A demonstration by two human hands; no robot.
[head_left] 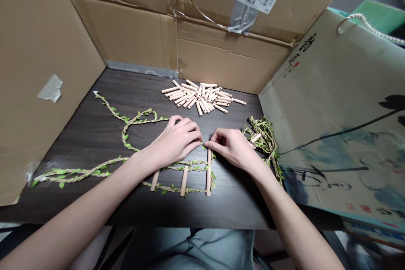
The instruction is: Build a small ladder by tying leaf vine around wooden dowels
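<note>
My left hand [177, 139] and my right hand [232, 145] meet fingertip to fingertip over the top end of a short wooden stick [209, 175]. Both pinch the green leaf twine [139, 120] there. Three upright sticks are strung on two rows of this twine like a small ladder [183, 177] just in front of my hands. The twine loops away to the left across the dark wooden table [95, 135]. A tangled bundle of the same twine [264, 135] lies by my right hand.
A heap of several loose wooden sticks [201, 97] lies at the back of the table. Cardboard walls [38, 50] stand at the left and back. A printed paper bag [335, 105] with a rope handle closes the right side.
</note>
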